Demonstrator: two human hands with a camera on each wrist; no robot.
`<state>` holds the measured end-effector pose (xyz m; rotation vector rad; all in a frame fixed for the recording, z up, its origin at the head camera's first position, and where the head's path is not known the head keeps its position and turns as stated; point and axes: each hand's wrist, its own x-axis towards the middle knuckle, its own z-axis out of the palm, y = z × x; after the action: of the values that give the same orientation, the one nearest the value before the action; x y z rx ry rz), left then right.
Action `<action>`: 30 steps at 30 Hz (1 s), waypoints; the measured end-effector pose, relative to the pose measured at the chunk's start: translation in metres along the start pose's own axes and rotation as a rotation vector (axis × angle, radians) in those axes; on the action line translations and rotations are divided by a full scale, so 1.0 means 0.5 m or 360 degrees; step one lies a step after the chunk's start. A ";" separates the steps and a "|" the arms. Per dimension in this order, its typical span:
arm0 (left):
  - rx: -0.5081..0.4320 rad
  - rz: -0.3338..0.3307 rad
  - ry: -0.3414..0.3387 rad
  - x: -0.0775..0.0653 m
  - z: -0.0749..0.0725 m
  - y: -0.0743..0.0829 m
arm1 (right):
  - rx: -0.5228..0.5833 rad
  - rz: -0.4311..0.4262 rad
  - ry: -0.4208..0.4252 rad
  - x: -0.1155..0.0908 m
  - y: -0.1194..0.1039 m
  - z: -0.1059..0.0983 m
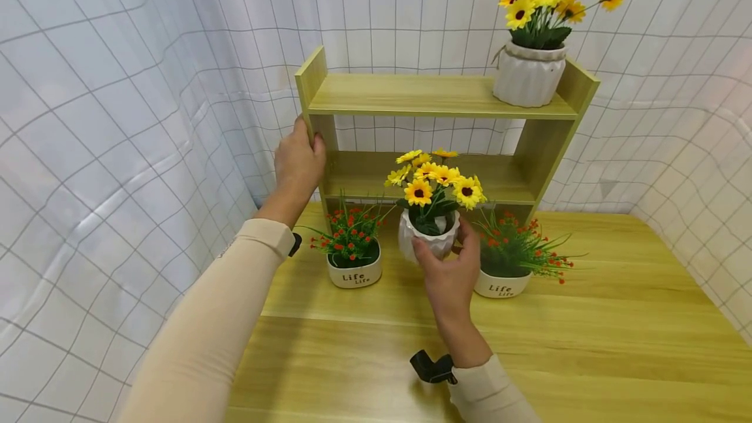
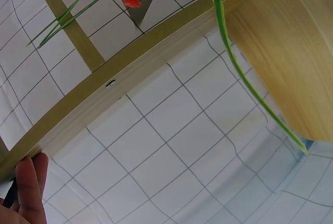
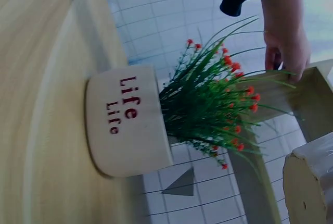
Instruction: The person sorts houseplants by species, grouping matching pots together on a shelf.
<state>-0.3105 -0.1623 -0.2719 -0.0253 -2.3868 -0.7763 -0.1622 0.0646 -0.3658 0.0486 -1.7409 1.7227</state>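
My right hand (image 1: 451, 273) holds a ribbed white flowerpot (image 1: 409, 235) by its right and near sides, in front of the shelf's lower part. Yellow artificial sunflowers (image 1: 431, 178) fill this pot; its pale underside shows at the right edge of the right wrist view. With my left hand (image 1: 299, 158) I grip the left side panel of a small wooden shelf unit (image 1: 405, 93), just under its top board. The left wrist view shows those fingers (image 2: 30, 190) at the panel's edge. The fingers behind the panel are partly hidden in the head view.
A matching sunflower pot (image 1: 529, 77) stands at the top board's right end. Two oval white planters, a left planter (image 1: 355, 275) and a right planter (image 1: 501, 284), hold grass with red flowers on the wooden table (image 1: 617, 318). Gridded curtain (image 1: 117, 83) surrounds the table.
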 end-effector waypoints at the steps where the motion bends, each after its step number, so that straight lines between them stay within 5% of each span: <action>1: 0.0001 -0.0003 -0.0005 0.000 0.000 0.000 | 0.0005 -0.0004 -0.0005 0.002 -0.003 0.001; 13: 0.0012 -0.0018 -0.0018 0.001 0.000 -0.002 | 0.0103 -0.0092 -0.0015 0.057 0.020 0.007; 30: 0.0021 -0.0005 -0.0008 0.001 0.001 -0.002 | 0.0177 -0.0264 0.0093 0.154 -0.054 0.019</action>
<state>-0.3116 -0.1628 -0.2725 -0.0183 -2.3971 -0.7624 -0.2126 0.0854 -0.3047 0.1845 -1.5529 1.6803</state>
